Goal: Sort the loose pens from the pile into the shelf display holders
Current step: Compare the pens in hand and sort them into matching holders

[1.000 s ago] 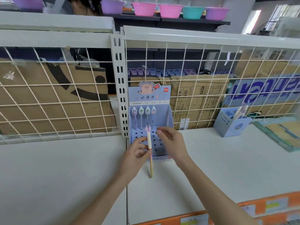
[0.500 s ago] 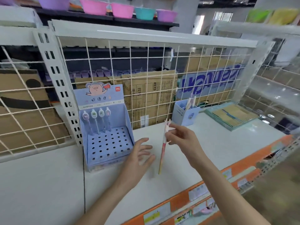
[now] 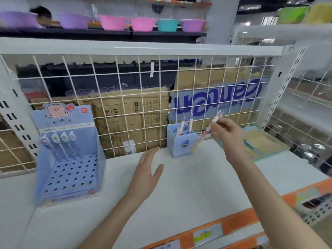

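While the right hand (image 3: 229, 136) is raised just right of the small blue pen cup (image 3: 180, 143), its fingers (image 3: 214, 124) pinch a pink pen (image 3: 206, 133) near the cap end. Pen is tilted: cap up and to the right against the wire grid (image 3: 125, 105), tip down and left, ending beside the cup's right wall; whether it touches the cup I can't tell, frame is blurred there. Cup stands on the white shelf (image 3: 197, 186) against the grid and has at least two pens (image 3: 186, 124) standing in it.

Left hand (image 3: 146, 174) is released, fingers straight and together, thumb out, palm down low over the shelf, holding nothing. It sits between the cup and the blue display holder (image 3: 70, 153), apart from both.

Display holder is at the left of the shelf: pig cartoon on the header card, four capped pens (image 3: 59, 141) in the back row, remaining holes in the stepped base unfilled.

Behind the grid: cardboard boxes (image 3: 131, 115), one with blue lettering. Right of the cup, behind the right hand, a flat teal-edged tray (image 3: 260, 142) lies on the shelf. Upper shelf carries a row of pink, purple and teal plastic bowls (image 3: 142, 24). Orange price strip (image 3: 224, 225) runs along the shelf's front edge.
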Available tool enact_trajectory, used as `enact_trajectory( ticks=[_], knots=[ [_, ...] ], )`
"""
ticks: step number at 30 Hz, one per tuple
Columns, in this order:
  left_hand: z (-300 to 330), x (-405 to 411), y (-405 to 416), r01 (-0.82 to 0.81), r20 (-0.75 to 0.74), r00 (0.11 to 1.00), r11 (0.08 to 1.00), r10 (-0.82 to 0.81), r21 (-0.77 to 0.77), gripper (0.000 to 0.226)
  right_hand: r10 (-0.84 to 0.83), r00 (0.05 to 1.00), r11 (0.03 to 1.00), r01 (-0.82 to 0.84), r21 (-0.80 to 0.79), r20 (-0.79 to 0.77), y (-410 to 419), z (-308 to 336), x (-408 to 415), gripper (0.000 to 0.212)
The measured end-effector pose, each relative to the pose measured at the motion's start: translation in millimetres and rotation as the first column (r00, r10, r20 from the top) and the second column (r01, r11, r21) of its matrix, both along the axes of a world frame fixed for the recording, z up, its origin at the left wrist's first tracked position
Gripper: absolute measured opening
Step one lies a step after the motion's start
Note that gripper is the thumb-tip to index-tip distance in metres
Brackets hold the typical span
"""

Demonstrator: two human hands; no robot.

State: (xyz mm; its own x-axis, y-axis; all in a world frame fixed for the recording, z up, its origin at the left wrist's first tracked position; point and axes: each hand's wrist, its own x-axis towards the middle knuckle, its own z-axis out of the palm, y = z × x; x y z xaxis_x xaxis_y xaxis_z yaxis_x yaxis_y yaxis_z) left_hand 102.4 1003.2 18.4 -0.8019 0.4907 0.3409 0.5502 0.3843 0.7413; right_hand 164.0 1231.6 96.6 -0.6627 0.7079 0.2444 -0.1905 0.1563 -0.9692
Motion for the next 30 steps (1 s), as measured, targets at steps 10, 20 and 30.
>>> enact_trajectory(
  ticks=[10,20,30],
  knots=[
    [-0.4,-19.2,89.8,-0.139,-0.482,0.875,0.935,-0.038,-0.325,0.049,-0.027,0.995,0.999,0.029,0.021,-0.093,80.8,5.4,-66.7,0.008],
    [-16.0,-26.8,112.9,-0.255,-0.597,0.799,0.857,-0.074,-0.447,0.061,0.232,0.967,0.948,-0.249,0.197,0.106,79.2,-7.4,-103.4,0.011],
    [-22.0,-23.7,109.3,-0.243,-0.581,0.811,0.859,-0.076,-0.451,0.077,0.275,0.883,0.855,-0.405,0.323,0.381,68.8,-29.5,-107.7,0.024]
  ],
)
